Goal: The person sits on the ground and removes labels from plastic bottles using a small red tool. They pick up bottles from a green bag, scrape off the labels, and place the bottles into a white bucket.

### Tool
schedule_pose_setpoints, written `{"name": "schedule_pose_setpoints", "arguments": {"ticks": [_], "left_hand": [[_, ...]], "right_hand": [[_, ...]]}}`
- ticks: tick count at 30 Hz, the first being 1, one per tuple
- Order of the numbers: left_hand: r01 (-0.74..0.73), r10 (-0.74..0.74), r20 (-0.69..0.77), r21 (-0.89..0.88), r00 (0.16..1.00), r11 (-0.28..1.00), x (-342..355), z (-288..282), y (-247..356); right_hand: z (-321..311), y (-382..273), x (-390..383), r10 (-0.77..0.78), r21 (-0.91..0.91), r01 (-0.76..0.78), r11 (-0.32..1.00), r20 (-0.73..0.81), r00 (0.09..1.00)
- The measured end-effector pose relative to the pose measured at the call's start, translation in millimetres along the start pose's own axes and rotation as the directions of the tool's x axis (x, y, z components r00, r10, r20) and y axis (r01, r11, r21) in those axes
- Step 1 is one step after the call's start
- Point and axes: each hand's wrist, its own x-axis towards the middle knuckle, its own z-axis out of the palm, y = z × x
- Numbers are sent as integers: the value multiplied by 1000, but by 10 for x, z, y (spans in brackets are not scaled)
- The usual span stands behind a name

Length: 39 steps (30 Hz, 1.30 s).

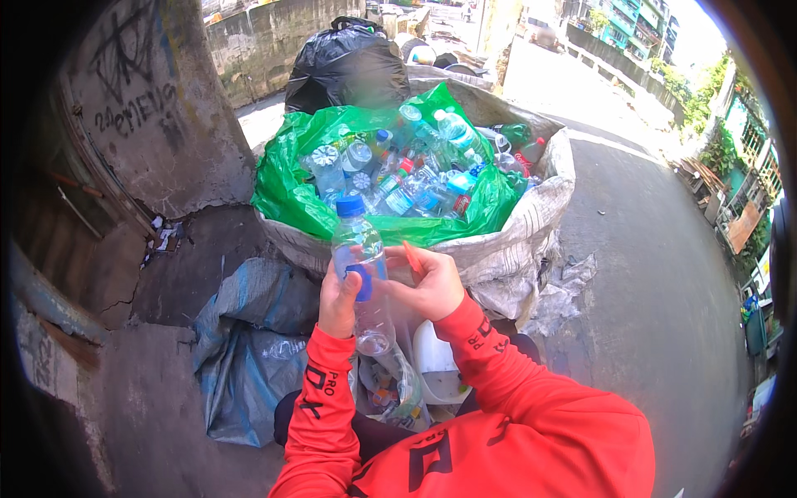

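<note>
A clear plastic bottle [374, 315] with a blue cap and a blue label stands nearly upright in front of me. My left hand [336, 303] is closed around its left side, thumb over the label. On the other side, my right hand [436, 286] is closed, its fingertips at the bottle by the label. A slim orange-red piece [412, 256] juts up from that hand; its lower part is hidden by the fingers, and its kind is unclear. Just beyond, an open green plastic bag [286, 178] holds many plastic bottles [407, 187].
A large whitish woven sack [506, 257] surrounds the green bag. Behind it sits a full black garbage bag [344, 66]. A grey-blue tarp sack [245, 365] lies at left, and a white container [436, 361] stands below my right forearm. A concrete wall [158, 108] rises at left.
</note>
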Motion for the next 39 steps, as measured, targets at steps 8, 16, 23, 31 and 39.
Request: {"name": "schedule_pose_setpoints", "arguments": {"ticks": [8,16,23,31,39], "left_hand": [[-23,24,-11,75,1000,997,-25,91,-43],[38,-33,-52,102,998,994,-25,50,-21],[-76,122,-174,252,977,965,-35,96,-173],[-131,135,9,308,991,942,-67,203,38],[181,-169,97,-122,981,976,-79,174,115]], "right_hand": [[-46,-168,-71,-53,-298,25,954,-89,995],[-26,-67,-121,-79,-317,20,948,-173,982],[-19,-117,-123,-127,-381,41,924,-204,971],[-53,-137,-132,-255,-392,166,905,-188,948],[-121,-6,-87,-144,-134,111,985,-270,952]]}}
